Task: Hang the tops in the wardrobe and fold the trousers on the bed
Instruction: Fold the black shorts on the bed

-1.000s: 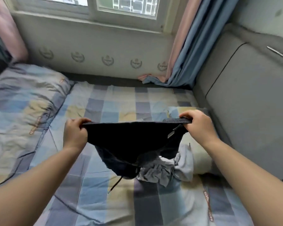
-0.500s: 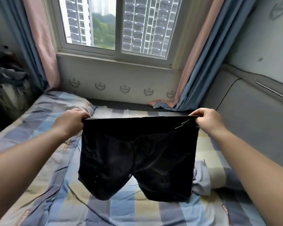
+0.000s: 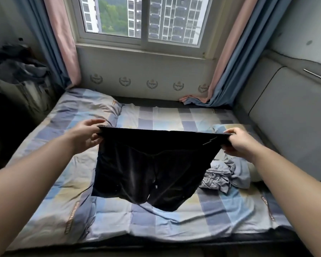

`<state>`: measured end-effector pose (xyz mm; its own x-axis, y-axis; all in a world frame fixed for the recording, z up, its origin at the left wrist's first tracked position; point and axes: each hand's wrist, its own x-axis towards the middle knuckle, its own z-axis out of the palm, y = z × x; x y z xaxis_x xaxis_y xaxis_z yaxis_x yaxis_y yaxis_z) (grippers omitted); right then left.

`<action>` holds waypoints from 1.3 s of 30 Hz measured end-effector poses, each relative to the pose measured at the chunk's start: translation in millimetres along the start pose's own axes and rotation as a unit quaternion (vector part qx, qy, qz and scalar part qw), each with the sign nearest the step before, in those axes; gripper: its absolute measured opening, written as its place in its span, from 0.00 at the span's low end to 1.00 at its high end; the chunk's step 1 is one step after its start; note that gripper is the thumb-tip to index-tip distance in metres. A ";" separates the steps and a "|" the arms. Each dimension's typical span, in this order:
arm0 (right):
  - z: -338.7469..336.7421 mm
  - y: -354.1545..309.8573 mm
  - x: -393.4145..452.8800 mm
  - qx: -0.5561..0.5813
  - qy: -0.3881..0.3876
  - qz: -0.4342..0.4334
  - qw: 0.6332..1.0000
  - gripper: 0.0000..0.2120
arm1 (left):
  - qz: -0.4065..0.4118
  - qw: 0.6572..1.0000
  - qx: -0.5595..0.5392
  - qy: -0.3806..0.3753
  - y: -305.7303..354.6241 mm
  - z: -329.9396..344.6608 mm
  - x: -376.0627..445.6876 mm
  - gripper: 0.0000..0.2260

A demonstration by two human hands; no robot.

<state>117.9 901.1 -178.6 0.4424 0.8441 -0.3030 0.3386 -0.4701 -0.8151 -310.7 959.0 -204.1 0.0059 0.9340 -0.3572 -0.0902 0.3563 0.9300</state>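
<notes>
Black shorts [image 3: 148,167] hang spread out above the bed [image 3: 174,225], held by the waistband. My left hand [image 3: 85,135] pinches the waistband's left corner and my right hand [image 3: 237,142] grips its right corner. The two legs dangle just over the checked blue and yellow bedcover. A crumpled grey garment [image 3: 224,175] lies on the bed under my right forearm, partly hidden by the shorts.
A checked pillow [image 3: 82,106] lies at the bed's left. A padded grey headboard [image 3: 293,115] runs along the right. Window [image 3: 143,19] and pink-blue curtains [image 3: 228,58] stand behind the bed. Dark clothes [image 3: 20,67] are piled at the far left.
I lifted the shorts off the crumpled pile and stretched them out flat by the waistband. My view rose from the bed to the window. Now the shorts hang lower, nearer the bedcover.
</notes>
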 end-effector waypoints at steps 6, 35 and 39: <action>7.8 41.9 -41.4 0.112 -0.095 0.020 0.989 0.18 | 0.065 0.968 0.234 0.060 -35.0 -22.7 -48.1 0.15; 61.3 81.9 8.6 0.210 -0.095 0.116 0.966 0.12 | -0.029 0.988 -0.100 0.118 -110.1 2.2 14.6 0.08; 123.2 100.4 81.8 0.286 -0.051 0.214 0.932 0.11 | -0.105 0.983 -0.095 0.121 -145.8 1.0 99.5 0.07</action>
<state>85.8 954.8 -346.0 0.3442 0.6442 -0.6831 -0.3632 -0.5795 -0.7295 -296.0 1000.1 -375.2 -0.1909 0.7987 -0.5706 -0.2966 0.5071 0.8092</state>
